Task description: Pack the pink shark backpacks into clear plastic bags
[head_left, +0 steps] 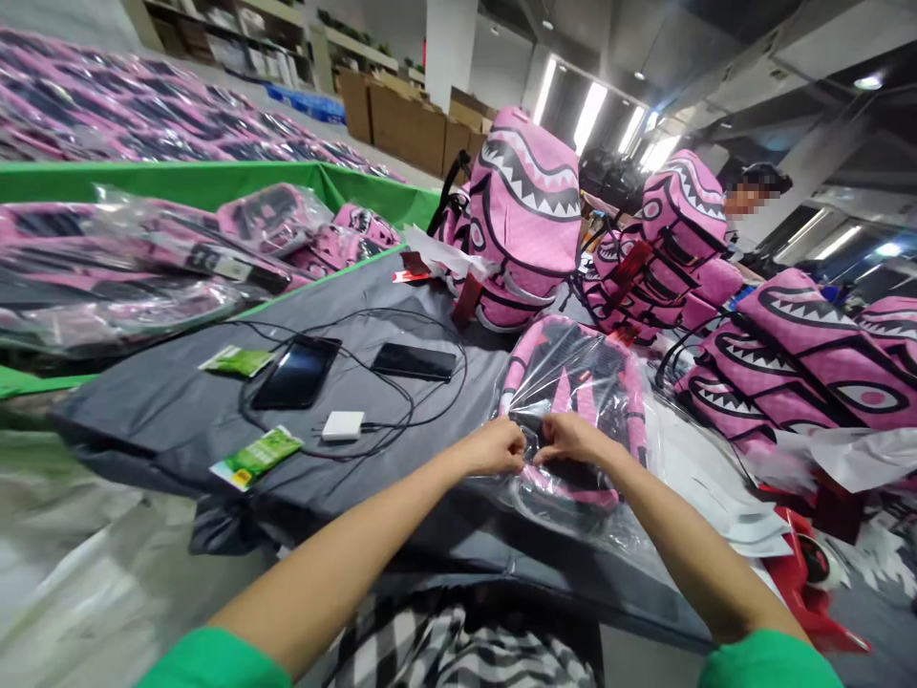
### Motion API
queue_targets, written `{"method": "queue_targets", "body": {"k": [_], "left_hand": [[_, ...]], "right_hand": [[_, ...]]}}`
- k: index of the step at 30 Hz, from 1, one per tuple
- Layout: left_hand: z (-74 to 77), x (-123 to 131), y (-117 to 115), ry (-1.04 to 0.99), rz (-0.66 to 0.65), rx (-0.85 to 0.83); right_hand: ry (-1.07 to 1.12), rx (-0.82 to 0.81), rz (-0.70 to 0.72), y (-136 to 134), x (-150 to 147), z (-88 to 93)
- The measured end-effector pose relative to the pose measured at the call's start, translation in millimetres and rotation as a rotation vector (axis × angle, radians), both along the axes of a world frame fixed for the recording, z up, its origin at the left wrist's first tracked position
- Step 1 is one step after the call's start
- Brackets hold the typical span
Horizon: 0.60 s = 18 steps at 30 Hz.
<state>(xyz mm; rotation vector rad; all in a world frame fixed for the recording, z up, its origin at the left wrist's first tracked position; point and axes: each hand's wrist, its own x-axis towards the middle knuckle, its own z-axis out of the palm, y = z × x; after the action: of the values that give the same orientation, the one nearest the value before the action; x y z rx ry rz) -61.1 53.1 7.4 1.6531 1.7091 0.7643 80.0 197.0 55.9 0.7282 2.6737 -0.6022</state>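
In front of me lies a pink and black backpack (577,392) inside a clear plastic bag (534,358), its mesh and strap side facing up. My left hand (498,446) is closed at the bag's left side, fingers curled in on the plastic. Close beside it, my right hand (573,440) is also closed, thumb and fingers pinching the plastic over the lower half of the backpack. A small gap separates the two hands. The fingertips of my left hand are partly hidden.
Left of the bag lie a tablet-like device (297,373), a phone (414,362), a white charger (343,426) with looped cable and green packets (258,457). Pink shark-face backpacks (526,220) stand behind. A red tape dispenser (809,583) sits right. Bagged backpacks fill a green-edged bin (373,196). A person (749,205) is beyond.
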Motion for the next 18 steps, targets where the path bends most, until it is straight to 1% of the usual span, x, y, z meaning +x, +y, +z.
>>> {"method": "queue_targets", "body": {"k": [2,4,5,7,10,12,13,14,15,16,18], "left_hand": [[-0.2,-0.7,-0.6,-0.007,-0.007,0.010],[-1.3,-1.5,-0.6,-0.015,-0.018,0.019],[-2.3,-1.8,-0.4,-0.017,-0.021,0.022],[-4.4,-1.4,0.1,-0.012,-0.024,0.018],[-4.5,1.2,0.3,0.016,-0.005,0.001],[0.5,2.0,-0.4,0.036,0.007,-0.016],[4.9,1.0,-0.9,0.039,0.005,-0.026],[10.2,-1.5,-1.5,0.035,-0.004,-0.039],[15.9,-5.8,-1.9,0.021,-0.011,-0.048],[21.2,-11.8,-1.8,-0.001,-0.010,-0.050],[27.9,-27.9,1.2,-0.057,0.049,-0.028]], "right_hand": [[0.121,0.113,-0.040,-5.8,10.0,4.9],[0.175,0.125,0.015,-18.4,16.9,4.7],[0.153,0.118,0.058,-25.7,17.6,1.5],[0.033,0.120,0.121,-38.3,13.0,-9.7],[-0.108,0.143,0.153,-48.2,-2.5,-26.1],[-0.063,0.152,0.174,-49.3,-6.3,-28.5],[0.010,0.150,0.162,-48.5,-2.4,-26.8],[0.120,0.134,0.125,-46.5,6.7,-23.7],[0.266,0.110,0.057,-43.4,21.8,-20.3],[0.429,0.088,-0.046,-39.2,43.0,-17.2],[0.727,0.088,-0.325,-28.6,101.5,-15.4]]}}
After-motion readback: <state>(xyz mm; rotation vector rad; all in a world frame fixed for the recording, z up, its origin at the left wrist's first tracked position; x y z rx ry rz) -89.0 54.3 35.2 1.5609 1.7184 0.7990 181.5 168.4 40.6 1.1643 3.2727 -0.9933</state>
